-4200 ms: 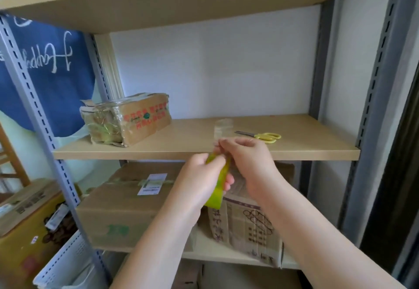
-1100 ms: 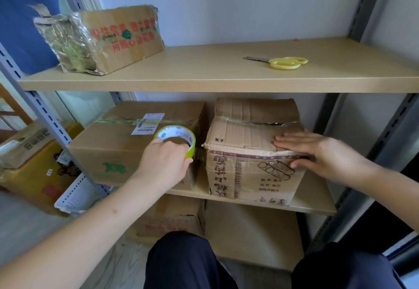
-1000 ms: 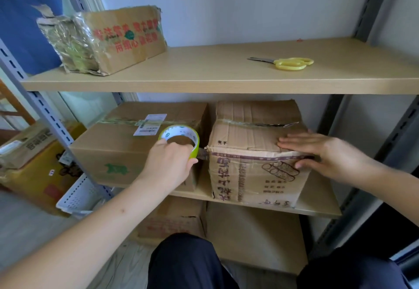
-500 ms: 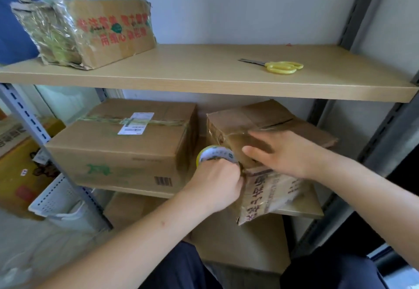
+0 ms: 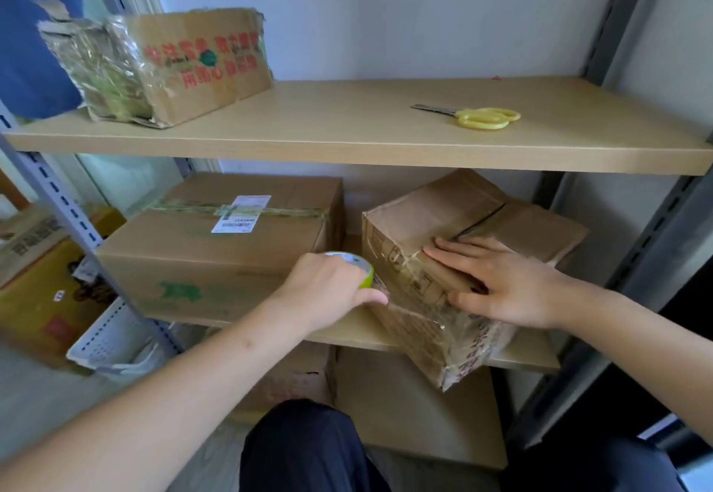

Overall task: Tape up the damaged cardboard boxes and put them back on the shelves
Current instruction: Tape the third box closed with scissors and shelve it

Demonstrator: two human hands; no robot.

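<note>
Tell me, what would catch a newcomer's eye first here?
Probably the two hands at the worn, skewed box jutting off the lower shelf: the left hand grips a green-rimmed tape roll at its corner, the right hand lies flat on top. Next, the yellow scissors on the shelf above, right of a plastic-wrapped box.

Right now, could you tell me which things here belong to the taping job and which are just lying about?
In use:
- tape roll, gripped by left hand
- damaged box, pressed by right hand
- scissors

Lying about:
- labelled box
- white basket
</note>
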